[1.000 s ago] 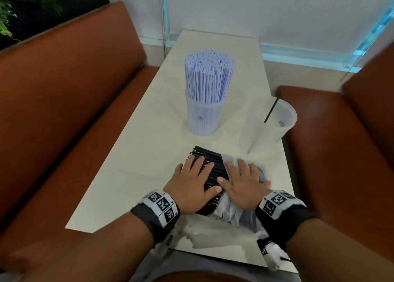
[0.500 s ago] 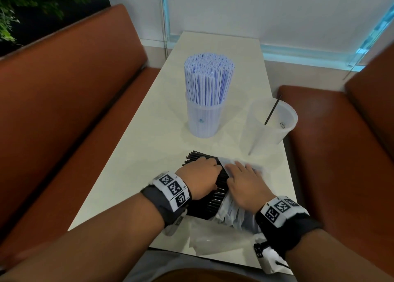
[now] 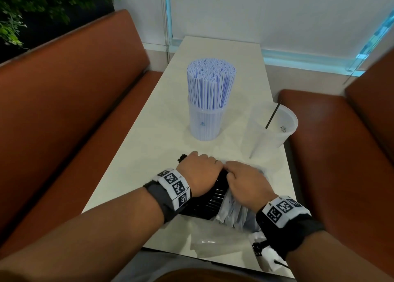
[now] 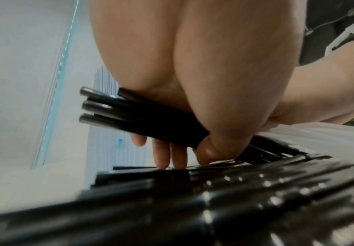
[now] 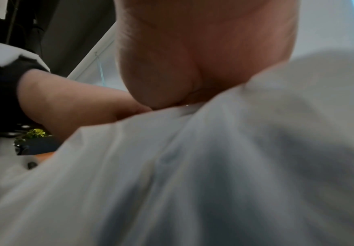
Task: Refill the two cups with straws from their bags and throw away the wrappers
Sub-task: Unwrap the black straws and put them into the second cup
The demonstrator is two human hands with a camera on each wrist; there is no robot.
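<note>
left hand [image 3: 197,173] gripping black straws [image 4: 142,116], right hand [image 3: 245,182] clutching bag [image 3: 232,209], filled cup [image 3: 205,121] beyond

Two clear cups stand on the table [image 3: 136,145]: the full cup [image 3: 205,125] farther from the edge, the near-empty cup [image 3: 275,130] right of it; one black straw [image 3: 273,115] inside; two hands; two wristbands; two benches.

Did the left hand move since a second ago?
Yes. The left hand lay flat with fingers spread over the black straws; now its fingers curl round a bunch of them, a bit nearer the full cup.
</note>
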